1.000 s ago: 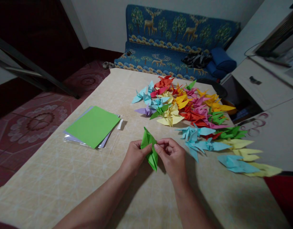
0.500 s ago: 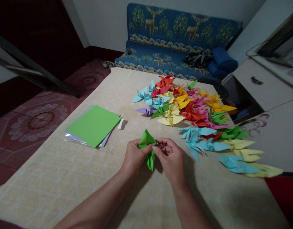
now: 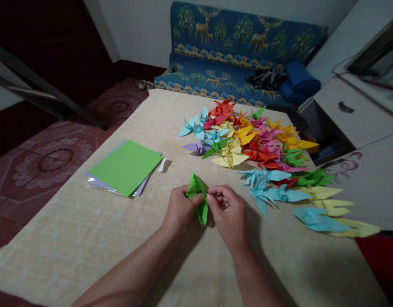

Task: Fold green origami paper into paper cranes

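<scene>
A green origami crane (image 3: 196,186), its two wings spread up and down, is held just above the table between my hands. My left hand (image 3: 180,207) is closed round its left side, the thumb pressed across the middle of the paper. At the right edge of the crane, my right hand (image 3: 230,211) pinches a small part of it between thumb and forefinger, the other fingers curled in. The pinched part itself is mostly hidden by the fingertips.
Many folded cranes (image 3: 231,151) in several colours cover the table's right and far side. A stack of green and lilac paper sheets (image 3: 126,168) lies left on clear wrapping, near a small white strip (image 3: 162,165). Behind the table (image 3: 71,238) is a blue patterned sofa (image 3: 215,72); a white cabinet (image 3: 365,179) stands right.
The green crane has tilted slightly, its upper wing leaning a little further left. My right hand still pinches its right edge, with a small shift of the fingers.
</scene>
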A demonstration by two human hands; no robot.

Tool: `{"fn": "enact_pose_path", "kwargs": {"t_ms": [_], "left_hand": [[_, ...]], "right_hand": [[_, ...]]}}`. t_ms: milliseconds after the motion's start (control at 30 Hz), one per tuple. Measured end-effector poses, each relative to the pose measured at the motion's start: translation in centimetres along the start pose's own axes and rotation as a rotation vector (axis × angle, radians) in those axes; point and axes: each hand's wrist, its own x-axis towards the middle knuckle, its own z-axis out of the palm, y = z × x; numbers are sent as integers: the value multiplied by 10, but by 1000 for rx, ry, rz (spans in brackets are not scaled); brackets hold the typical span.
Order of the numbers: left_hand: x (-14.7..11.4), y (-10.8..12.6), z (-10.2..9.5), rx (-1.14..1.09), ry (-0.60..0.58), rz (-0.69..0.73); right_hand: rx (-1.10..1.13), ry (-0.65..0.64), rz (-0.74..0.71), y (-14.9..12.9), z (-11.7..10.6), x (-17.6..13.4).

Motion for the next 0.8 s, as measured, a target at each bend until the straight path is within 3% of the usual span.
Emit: {"fn": "enact_pose_path", "kwargs": {"t_ms": [800], "left_hand": [[0, -6, 1, 35, -1, 2]], "right_hand": [[109, 85, 159, 9, 8, 1]]}}
